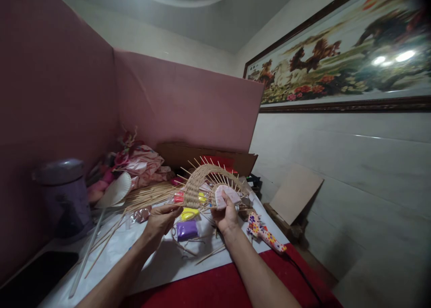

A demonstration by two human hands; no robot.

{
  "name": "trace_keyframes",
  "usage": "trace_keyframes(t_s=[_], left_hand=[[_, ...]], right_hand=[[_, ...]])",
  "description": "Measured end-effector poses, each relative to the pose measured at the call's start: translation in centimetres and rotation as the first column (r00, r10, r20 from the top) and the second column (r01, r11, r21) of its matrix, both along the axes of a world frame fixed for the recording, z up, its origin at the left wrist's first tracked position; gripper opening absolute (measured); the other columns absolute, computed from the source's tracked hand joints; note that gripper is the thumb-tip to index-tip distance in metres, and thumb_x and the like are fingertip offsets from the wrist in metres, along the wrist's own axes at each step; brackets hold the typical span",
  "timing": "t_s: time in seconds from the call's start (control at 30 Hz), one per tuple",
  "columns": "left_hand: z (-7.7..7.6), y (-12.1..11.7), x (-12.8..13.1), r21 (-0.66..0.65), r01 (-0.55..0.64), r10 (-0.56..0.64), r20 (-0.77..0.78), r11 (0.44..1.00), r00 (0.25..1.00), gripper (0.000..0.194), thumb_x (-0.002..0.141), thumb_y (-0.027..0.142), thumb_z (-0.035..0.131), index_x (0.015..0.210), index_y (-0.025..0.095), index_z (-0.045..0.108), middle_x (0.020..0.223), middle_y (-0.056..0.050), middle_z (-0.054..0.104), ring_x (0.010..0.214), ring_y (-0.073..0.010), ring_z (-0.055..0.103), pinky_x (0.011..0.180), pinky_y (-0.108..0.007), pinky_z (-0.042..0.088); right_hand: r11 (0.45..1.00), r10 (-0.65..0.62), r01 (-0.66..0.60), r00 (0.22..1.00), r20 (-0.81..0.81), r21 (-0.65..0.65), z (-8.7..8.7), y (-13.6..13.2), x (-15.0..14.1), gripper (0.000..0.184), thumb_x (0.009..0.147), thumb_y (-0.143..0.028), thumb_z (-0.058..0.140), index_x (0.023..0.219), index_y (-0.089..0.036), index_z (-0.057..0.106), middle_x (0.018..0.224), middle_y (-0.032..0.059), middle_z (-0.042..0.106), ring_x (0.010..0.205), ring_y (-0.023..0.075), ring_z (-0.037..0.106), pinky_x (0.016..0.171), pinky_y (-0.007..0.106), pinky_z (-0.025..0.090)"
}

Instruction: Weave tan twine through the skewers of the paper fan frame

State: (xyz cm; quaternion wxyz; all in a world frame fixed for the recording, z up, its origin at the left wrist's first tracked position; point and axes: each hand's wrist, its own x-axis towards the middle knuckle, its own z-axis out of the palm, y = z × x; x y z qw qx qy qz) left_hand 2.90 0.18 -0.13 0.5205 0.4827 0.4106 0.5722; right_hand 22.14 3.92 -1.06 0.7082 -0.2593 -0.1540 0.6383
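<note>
Between my hands is a half-round woven fan-shaped piece, with thin sticks radiating through a broad tan cord band and poking out past its edge. At its centre sits a pinkish-white half-round pad. My right hand is closed around this pad, thumb on the front and fingers behind. With closed fingertips, my left hand pinches a stick's end at the band's lower left; the fingers partly hide it. Below the piece lie a purple packet and a yellow packet.
A flower-patterned glue gun with a black cord lies to the right. Bundled thin sticks, a white fan-shaped item and a purple canister stand left. A dark flat object lies front left. Pink panels rise behind.
</note>
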Motion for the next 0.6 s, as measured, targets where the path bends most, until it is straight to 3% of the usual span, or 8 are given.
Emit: trace_keyframes(t_s=[0.2,0.4,0.47,0.53,0.6], left_hand=[[-0.2,0.8,-0.9,0.142,-0.027,0.040,-0.092,0.989,0.995,0.028,0.055,0.034,0.075,0.074,0.013,0.073,0.041,0.003,0.050,0.038,-0.0047,0.032,0.037,-0.019,0.021],[-0.4,1.2,-1.7,0.333,-0.139,0.216,-0.209,0.933,0.954,0.016,0.064,0.031,0.071,0.070,0.016,0.072,0.053,0.001,0.059,0.046,-0.0077,0.041,0.043,-0.020,0.031],[-0.5,1.3,-2.0,0.475,-0.153,0.336,-0.329,0.867,0.882,0.017,0.071,0.032,0.065,0.074,0.017,0.071,0.057,-0.001,0.063,0.048,-0.0097,0.047,0.046,-0.020,0.036],[-0.6,1.5,-2.3,0.628,-0.132,0.486,-0.434,0.767,0.759,0.019,0.076,0.033,0.059,0.077,0.017,0.071,0.065,-0.003,0.068,0.054,-0.0128,0.056,0.052,-0.023,0.041],[-0.6,1.6,-2.8,0.710,-0.115,0.585,-0.465,0.695,0.665,0.018,0.076,0.031,0.059,0.078,0.018,0.070,0.072,-0.005,0.071,0.063,-0.0164,0.062,0.060,-0.025,0.043]], right_hand=[[1.000,-0.020,0.019,0.996,-0.083,-0.008,0.6,-0.4,0.0,0.024,0.064,-0.022,0.068,0.086,-0.018,0.059,0.064,-0.0028,0.067,0.050,0.0118,0.062,0.041,0.020,0.049],[1.000,0.010,-0.011,0.992,-0.129,-0.003,1.0,-0.5,0.0,0.020,0.065,-0.018,0.067,0.083,-0.016,0.059,0.063,-0.0023,0.068,0.051,0.0120,0.062,0.042,0.020,0.050],[1.000,0.008,-0.011,0.994,-0.112,-0.024,0.8,-0.3,0.0,0.019,0.066,-0.017,0.067,0.083,-0.015,0.059,0.059,-0.0025,0.067,0.046,0.0114,0.060,0.040,0.019,0.049],[1.000,0.008,-0.011,0.996,-0.094,-0.029,0.7,-0.2,0.0,0.019,0.066,-0.017,0.067,0.084,-0.015,0.060,0.059,-0.0022,0.067,0.045,0.0114,0.059,0.039,0.019,0.048],[1.000,0.012,-0.014,0.996,-0.084,-0.026,0.5,-0.1,0.1,0.017,0.067,-0.016,0.067,0.082,-0.015,0.060,0.059,-0.0022,0.067,0.045,0.0116,0.060,0.040,0.020,0.049]])
